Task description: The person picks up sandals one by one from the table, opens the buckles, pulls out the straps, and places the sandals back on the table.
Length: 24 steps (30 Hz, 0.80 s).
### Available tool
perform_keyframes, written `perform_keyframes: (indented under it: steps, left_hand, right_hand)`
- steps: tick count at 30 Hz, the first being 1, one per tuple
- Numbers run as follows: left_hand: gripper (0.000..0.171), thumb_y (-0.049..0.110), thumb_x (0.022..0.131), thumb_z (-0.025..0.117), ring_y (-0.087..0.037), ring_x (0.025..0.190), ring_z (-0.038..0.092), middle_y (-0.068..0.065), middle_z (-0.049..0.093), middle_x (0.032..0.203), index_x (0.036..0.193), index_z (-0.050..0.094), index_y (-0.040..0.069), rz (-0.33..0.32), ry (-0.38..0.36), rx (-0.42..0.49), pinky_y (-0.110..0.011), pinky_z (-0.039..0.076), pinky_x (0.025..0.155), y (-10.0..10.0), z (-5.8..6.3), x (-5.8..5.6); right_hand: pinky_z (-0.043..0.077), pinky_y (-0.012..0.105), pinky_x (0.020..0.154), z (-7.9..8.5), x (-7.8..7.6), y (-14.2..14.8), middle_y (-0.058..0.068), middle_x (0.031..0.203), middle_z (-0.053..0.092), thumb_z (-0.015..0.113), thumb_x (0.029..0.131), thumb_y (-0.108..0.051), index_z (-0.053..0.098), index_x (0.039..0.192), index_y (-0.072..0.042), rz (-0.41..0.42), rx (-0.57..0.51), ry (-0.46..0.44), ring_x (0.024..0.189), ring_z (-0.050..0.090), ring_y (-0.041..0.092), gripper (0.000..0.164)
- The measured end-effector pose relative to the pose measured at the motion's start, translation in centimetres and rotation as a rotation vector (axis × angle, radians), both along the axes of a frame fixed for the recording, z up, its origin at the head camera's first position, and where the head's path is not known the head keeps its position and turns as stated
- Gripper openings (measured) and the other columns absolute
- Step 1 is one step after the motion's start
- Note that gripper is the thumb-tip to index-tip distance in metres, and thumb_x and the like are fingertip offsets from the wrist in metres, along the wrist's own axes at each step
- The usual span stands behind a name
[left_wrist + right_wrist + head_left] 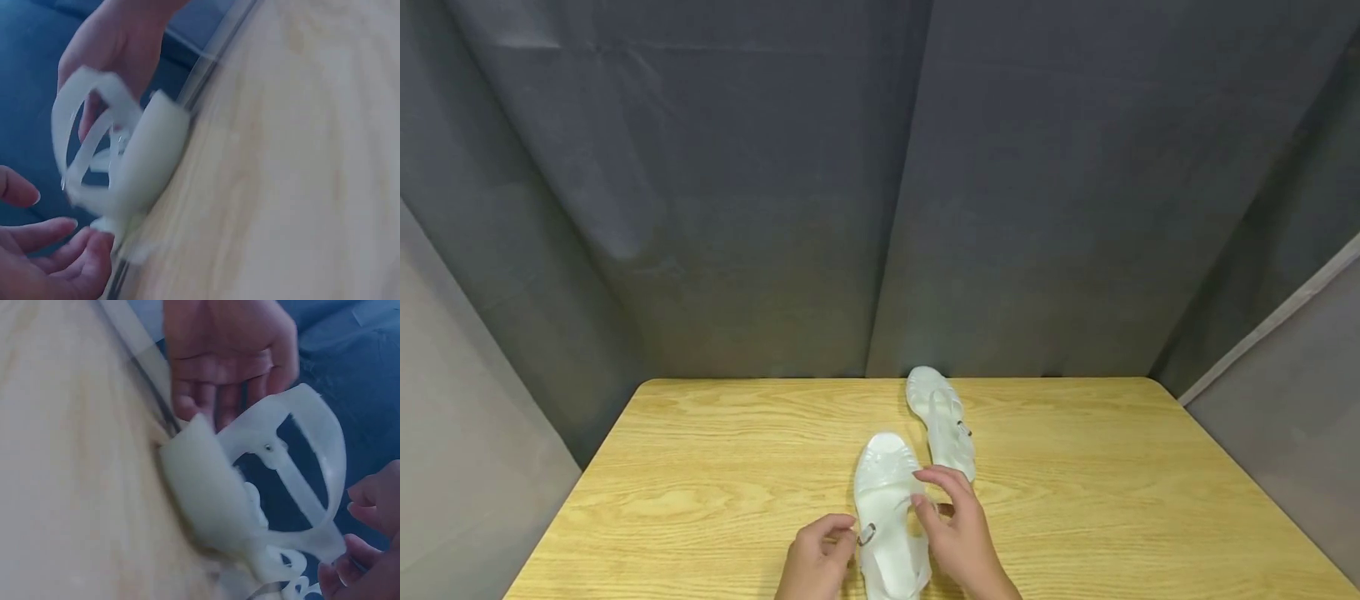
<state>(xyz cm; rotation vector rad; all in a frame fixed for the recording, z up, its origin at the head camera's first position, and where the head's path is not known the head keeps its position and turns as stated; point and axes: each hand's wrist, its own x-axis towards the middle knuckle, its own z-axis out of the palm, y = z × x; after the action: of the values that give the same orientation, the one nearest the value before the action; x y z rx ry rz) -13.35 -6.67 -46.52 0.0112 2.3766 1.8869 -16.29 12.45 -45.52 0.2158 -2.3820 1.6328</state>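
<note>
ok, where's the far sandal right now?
Head view: the far sandal lies just right of centre, toe at the back edge of the table, beyond the near sandal and right hand.

Far sandal (946, 429) beyond right fingers (943, 475); room rightward

No text, label, brand, number or sign can be read anywhere: not on the nearer white buckle-strap sandal (886, 477), nor the farther white buckle-strap sandal (952, 451), nor the wood-grain tabletop (700, 500), nor the dark gray curtain (760, 208) (both wrist views are blurred, so fine markings could escape notice).
</note>
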Motion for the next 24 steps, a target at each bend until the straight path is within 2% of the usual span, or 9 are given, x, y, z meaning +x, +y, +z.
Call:
perform_keyframes:
  steps: [2,6,12,18,24]
  left_hand:
    - [0.029,0.01,0.091,0.052,-0.015,0.072,0.06,-0.007,0.063,0.087,0.111,0.059,-0.008,-0.006,-0.054,0.054,-0.029,0.052,0.061,-0.5,-0.3,-0.4]
    - [0.023,0.009,0.091,0.051,-0.013,0.067,0.059,-0.007,0.064,0.081,0.104,0.058,-0.009,-0.053,-0.116,0.141,-0.028,0.053,0.061,-1.2,-1.2,-0.9]
    - [0.022,0.01,0.091,0.053,-0.01,0.067,0.06,-0.004,0.063,0.081,0.1,0.057,-0.009,-0.125,-0.168,0.325,-0.019,0.051,0.06,-1.7,-2.1,-1.2]
    - [0.021,0.011,0.091,0.056,-0.009,0.071,0.061,-0.002,0.063,0.084,0.101,0.057,-0.008,-0.228,-0.205,0.501,-0.017,0.05,0.063,-2.3,-2.5,-1.2]
    - [0.017,0.009,0.089,0.06,-0.008,0.072,0.063,-0.001,0.065,0.08,0.1,0.058,-0.004,-0.261,-0.219,0.565,-0.017,0.052,0.065,-2.5,-2.8,-1.0]
  right_hand:
    - [0.05,0.034,0.081,0.4,-0.3,-0.2,0.005,0.12,0.057,0.067,0.086,-0.008,0.066,0.107,-0.014,0.01,0.061,0.052,0.113,0.052,0.023,0.022]
    - [0.046,0.049,0.089,0.7,-0.5,-1.1,-0.002,0.118,0.059,0.07,0.082,-0.008,0.068,0.1,-0.02,0.033,0.194,0.162,0.114,0.052,0.024,0.021]
    - [0.039,0.053,0.09,0.9,-0.4,-2.5,-0.004,0.119,0.061,0.073,0.08,-0.012,0.071,0.096,-0.02,0.144,0.32,0.255,0.115,0.052,0.022,0.018]
    - [0.031,0.052,0.087,0.7,-0.1,-3.2,0.001,0.116,0.065,0.071,0.083,-0.017,0.071,0.096,-0.017,0.232,0.402,0.229,0.112,0.055,0.022,0.013]
    - [0.033,0.047,0.083,0.9,-0.1,-2.6,-0.006,0.107,0.068,0.066,0.087,-0.026,0.072,0.097,-0.02,0.29,0.49,0.147,0.103,0.06,0.018,0.013]
